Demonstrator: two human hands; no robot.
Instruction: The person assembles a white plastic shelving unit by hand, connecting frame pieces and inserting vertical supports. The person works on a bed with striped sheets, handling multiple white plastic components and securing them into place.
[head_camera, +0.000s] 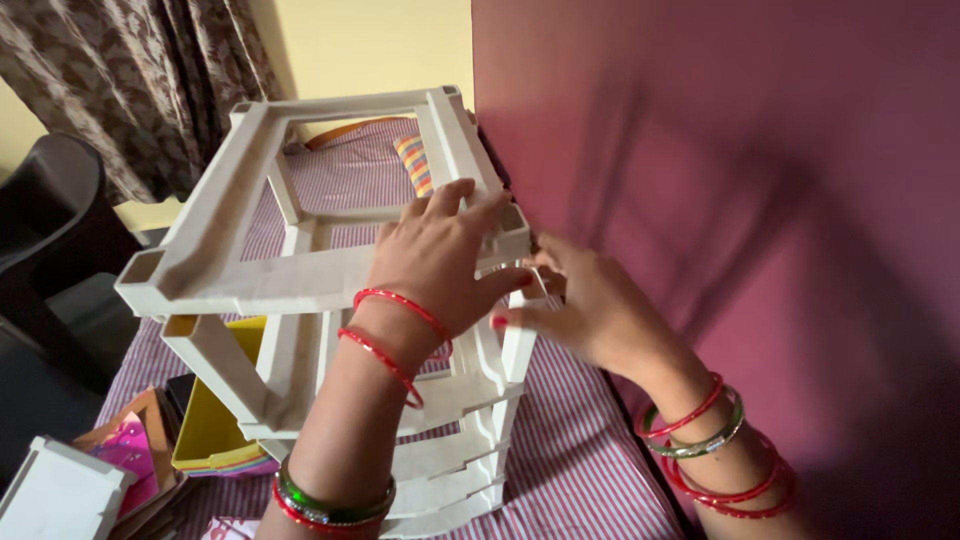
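A cream plastic rack frame (230, 270) with several open tiers stands on a striped bedsheet (570, 450), right next to a maroon wall (720, 180). My left hand (440, 255) lies on the frame's top right corner, fingers spread and pressing down, red bangles on the wrist. My right hand (585, 300) reaches in from the wall side and pinches the corner post just under the top frame. Bangles in red and green circle that wrist too.
A yellow box (210, 430) sits behind the frame's lower tiers. A pink card and a brown tray (135, 450) lie at the lower left beside a cream plastic part (55, 495). A dark chair (50, 210) and patterned curtain (150, 70) stand at the left.
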